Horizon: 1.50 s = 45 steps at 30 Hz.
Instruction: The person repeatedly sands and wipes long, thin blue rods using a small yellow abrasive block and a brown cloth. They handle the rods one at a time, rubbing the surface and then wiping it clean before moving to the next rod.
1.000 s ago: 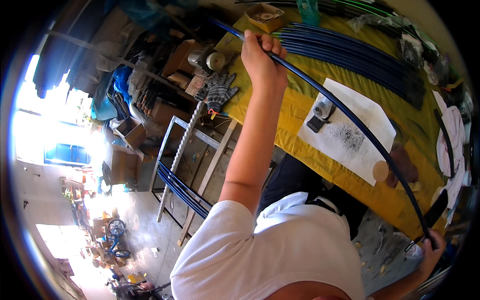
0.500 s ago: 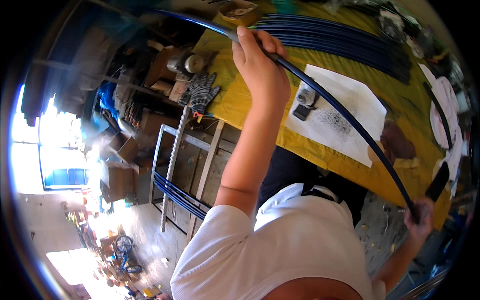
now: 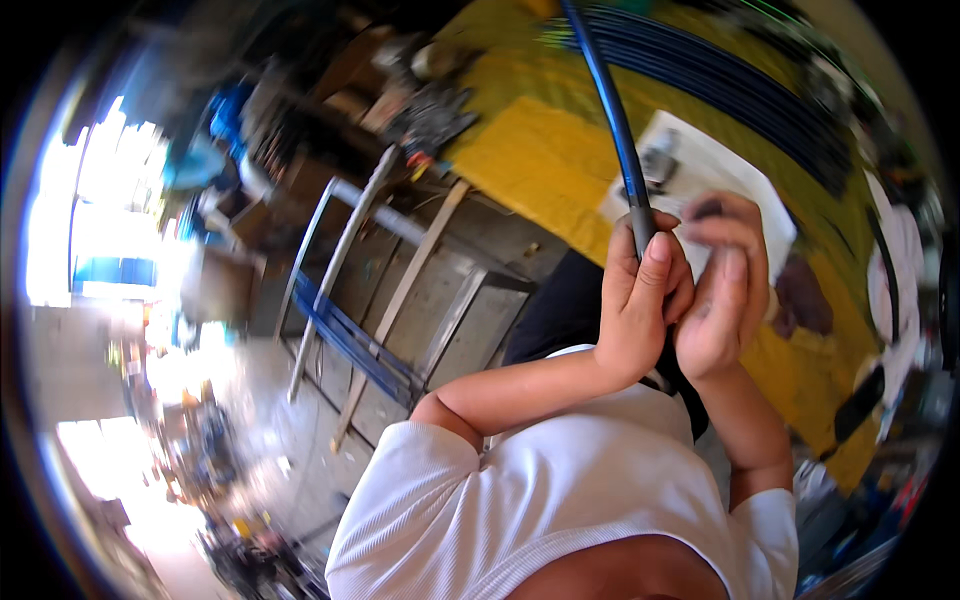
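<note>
A glossy dark blue rod (image 3: pixel 612 100) with a grey sleeve (image 3: pixel 641 222) on it rises from my left hand toward the top edge. My left hand (image 3: pixel 640 305) is closed round it at the sleeve. Right beside it is my right hand (image 3: pixel 725 290), its fingers curved and smeared by motion. Whether it touches the rod does not show. Below the hands, the rod's course is hidden. Behind them, a white sheet (image 3: pixel 765 205) lies on the yellow-covered table (image 3: pixel 540 170), with a small grey object (image 3: pixel 658 160) on it.
Several dark blue rods (image 3: pixel 720 95) lie bundled at the table's far side. A brown cloth (image 3: pixel 803 298) is on the right, near a pink-white cloth (image 3: pixel 900 250). Patterned gloves (image 3: pixel 430 125) lie at the table's left corner. A metal frame (image 3: pixel 340 270) holding more blue rods stands at left.
The rod has swung from arching across the table to pointing up and away. My right hand has come from the far right to beside my left, which has moved down and right.
</note>
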Each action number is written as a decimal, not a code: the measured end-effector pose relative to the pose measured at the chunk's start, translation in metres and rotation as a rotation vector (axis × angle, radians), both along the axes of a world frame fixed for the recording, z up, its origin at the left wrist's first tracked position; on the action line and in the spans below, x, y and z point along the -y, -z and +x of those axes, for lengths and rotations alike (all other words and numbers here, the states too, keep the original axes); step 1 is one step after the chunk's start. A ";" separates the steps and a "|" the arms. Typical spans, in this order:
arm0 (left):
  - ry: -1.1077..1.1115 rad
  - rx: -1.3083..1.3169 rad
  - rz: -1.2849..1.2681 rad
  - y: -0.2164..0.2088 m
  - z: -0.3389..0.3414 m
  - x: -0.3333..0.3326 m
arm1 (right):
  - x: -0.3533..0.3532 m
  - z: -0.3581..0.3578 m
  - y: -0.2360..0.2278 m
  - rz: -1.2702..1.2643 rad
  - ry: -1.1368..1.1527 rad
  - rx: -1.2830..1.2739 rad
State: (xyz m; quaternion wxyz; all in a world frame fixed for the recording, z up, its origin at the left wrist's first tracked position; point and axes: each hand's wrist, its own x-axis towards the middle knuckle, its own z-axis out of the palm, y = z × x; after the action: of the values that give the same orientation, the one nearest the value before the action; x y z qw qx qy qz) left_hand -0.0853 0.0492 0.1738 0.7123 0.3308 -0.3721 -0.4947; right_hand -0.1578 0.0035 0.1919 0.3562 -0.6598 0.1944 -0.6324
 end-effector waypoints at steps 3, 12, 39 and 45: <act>-0.067 -0.227 0.029 0.028 0.035 -0.037 | -0.008 0.011 -0.004 -0.246 -0.176 -0.183; -1.093 0.228 0.496 0.172 0.173 -0.219 | -0.017 0.024 -0.003 -0.381 -0.415 -0.495; -0.864 1.084 1.963 0.292 0.275 -0.354 | 0.066 -0.049 0.026 -0.031 0.266 -0.824; -1.024 1.127 1.949 0.291 0.279 -0.334 | 0.148 -0.188 0.069 0.311 0.788 -1.045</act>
State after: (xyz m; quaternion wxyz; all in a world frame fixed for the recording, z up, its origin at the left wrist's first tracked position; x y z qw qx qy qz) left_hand 0.1935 0.3833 -0.1171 0.0207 0.9973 0.0688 -0.0183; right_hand -0.3455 -0.1440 0.1230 0.0489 -0.6998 0.6565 -0.2773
